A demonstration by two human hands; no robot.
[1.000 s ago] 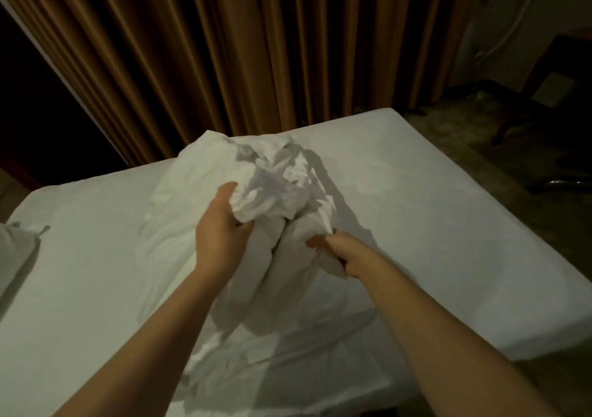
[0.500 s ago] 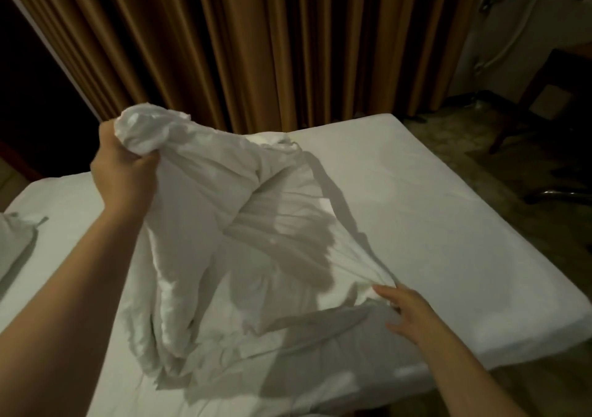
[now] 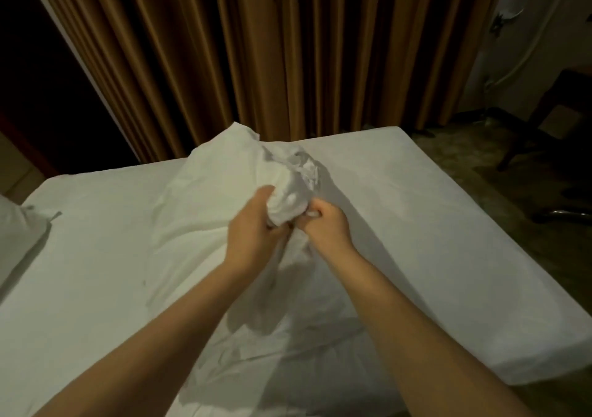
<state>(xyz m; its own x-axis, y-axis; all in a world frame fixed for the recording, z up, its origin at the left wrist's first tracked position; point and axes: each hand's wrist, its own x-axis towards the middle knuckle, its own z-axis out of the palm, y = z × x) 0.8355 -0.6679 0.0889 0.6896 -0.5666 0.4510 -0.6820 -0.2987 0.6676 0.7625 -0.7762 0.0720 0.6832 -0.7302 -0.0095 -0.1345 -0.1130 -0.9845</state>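
- The left hand (image 3: 253, 224) is curled round a bunched wad of the white cloth (image 3: 205, 198), thumb up against it
- The right hand (image 3: 323, 227) pinches the same wad from the other side, fingers curled, just beside the left hand
- The cloth hangs from the 2 hands and spreads over the middle of the bed (image 3: 432, 224)
- A pillow (image 3: 16, 234) lies at the bed's left edge; a brown curtain (image 3: 256, 48) hangs behind

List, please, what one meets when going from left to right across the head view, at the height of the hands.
pillow → left hand → right hand → chair. Both hands grip the white cloth; it overlaps them, so it has no clear place in the order.
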